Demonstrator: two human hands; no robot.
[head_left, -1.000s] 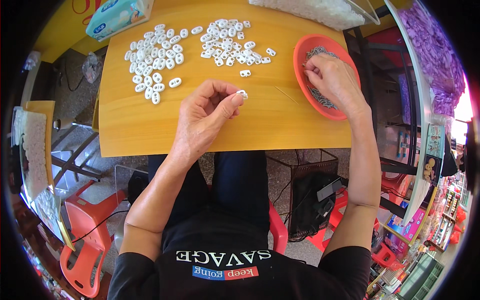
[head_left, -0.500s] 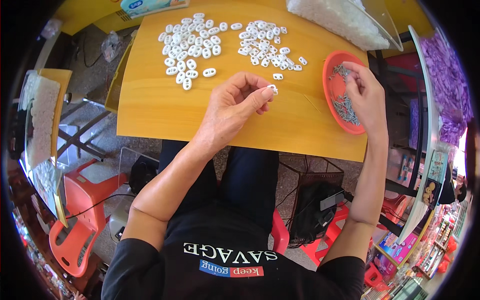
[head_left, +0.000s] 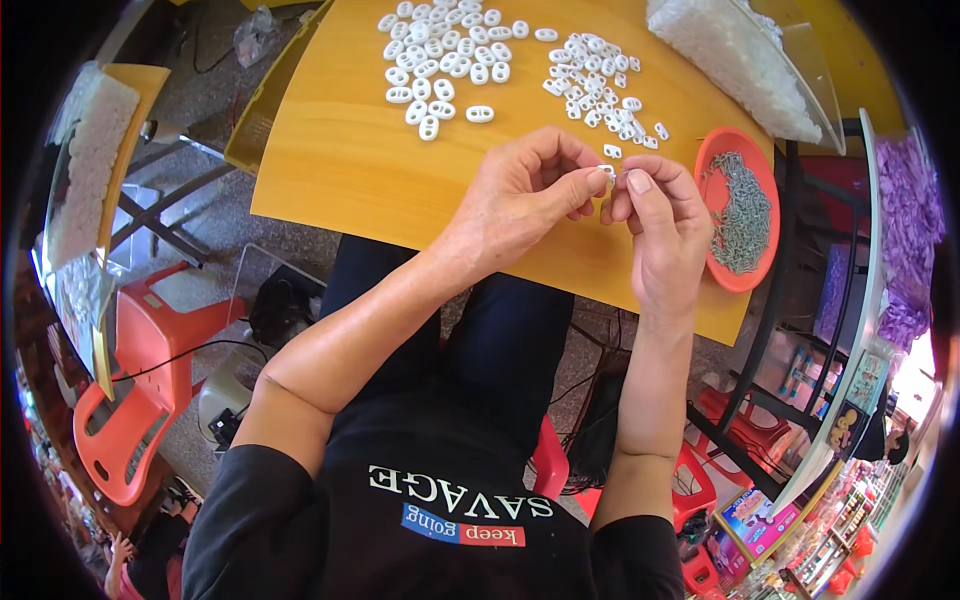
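My left hand (head_left: 525,200) is closed, pinching a small white plastic piece (head_left: 607,172) between thumb and forefinger. Right beside it, the thumb and forefinger of my right hand (head_left: 665,225) are pressed together on what looks like a small screw, mostly hidden by the fingertips. The fingertips of both hands nearly meet over the yellow table (head_left: 350,170). To the right, an orange-red dish (head_left: 713,140) holds a heap of small grey screws (head_left: 742,215). A single white two-hole piece (head_left: 612,151) lies just beyond my fingertips.
Larger white oval two-hole pieces (head_left: 440,45) are spread at the far left of the table. A pile of smaller white pieces (head_left: 600,85) lies farther right. A clear bin of white parts (head_left: 735,65) stands at the far right. Left of the table is an orange chair (head_left: 150,340).
My right hand has left the screw dish and come left to the white piece in my left hand, fingers now pinched. The whole view has shifted, with the table higher and farther right.
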